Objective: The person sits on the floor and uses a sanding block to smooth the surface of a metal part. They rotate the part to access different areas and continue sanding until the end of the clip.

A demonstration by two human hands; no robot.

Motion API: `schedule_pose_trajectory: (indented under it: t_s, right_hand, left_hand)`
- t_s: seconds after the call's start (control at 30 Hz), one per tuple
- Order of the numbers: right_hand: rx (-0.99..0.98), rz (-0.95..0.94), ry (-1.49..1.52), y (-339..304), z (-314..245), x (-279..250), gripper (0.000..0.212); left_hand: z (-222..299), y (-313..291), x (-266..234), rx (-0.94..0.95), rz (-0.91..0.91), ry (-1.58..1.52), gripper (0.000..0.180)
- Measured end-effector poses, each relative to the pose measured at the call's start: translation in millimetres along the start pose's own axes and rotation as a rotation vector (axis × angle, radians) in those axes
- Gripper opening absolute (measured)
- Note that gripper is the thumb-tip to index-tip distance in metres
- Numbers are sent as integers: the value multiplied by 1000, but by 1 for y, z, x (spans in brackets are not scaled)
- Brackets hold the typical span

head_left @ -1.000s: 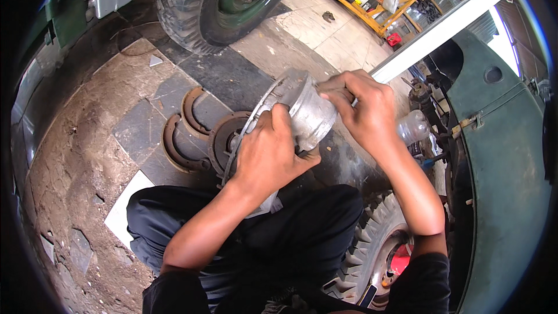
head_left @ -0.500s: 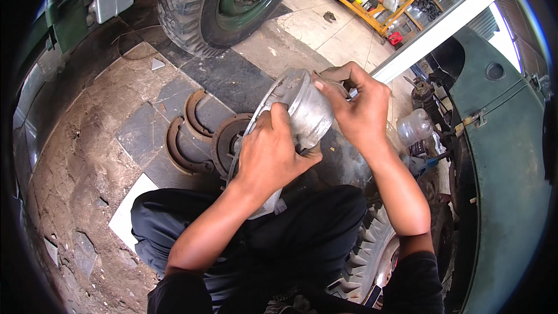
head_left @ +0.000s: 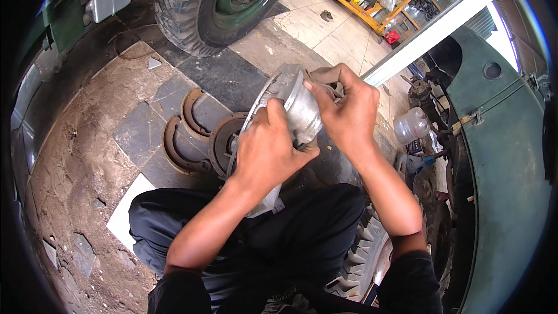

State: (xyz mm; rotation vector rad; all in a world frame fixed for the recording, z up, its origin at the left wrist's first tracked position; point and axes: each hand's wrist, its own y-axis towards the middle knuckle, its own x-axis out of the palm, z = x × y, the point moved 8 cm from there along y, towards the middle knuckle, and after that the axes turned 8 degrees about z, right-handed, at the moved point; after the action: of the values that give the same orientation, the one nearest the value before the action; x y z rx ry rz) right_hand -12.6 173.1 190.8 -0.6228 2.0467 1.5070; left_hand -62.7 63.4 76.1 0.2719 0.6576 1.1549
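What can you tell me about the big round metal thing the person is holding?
The round metal part is dull grey, dusty and drum-shaped, with a wide thin rim around a raised middle. It is held tilted above the person's lap, over the tiled floor. The left hand grips its near side with the thumb on the raised middle; the right hand pinches its top edge. Its far side is hidden.

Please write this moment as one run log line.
left hand: grips grey metal hub | right hand: on hub top | floor: curved brake shoes
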Motion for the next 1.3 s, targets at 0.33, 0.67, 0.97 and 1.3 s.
schedule_pose_trajectory:
  t_s: [0.33, 0.67, 0.97, 1.3]
  right_hand:
    - [-82, 15, 83, -7, -9, -1, 16]
    - [40, 72, 265, -21, 7, -23, 15]
    - [-3, 30, 218, 0, 11, -17, 13]
    - [-290, 22, 23, 1, -12, -6, 14]
  left_hand:
    - [-2, 1, -2, -26, -29, 17, 83]
    - [2, -2, 1, -3, -25, 47, 80]
    - [1, 1, -4, 3, -2, 35, 78]
    - [0, 4, -2, 16, 8, 27, 77]
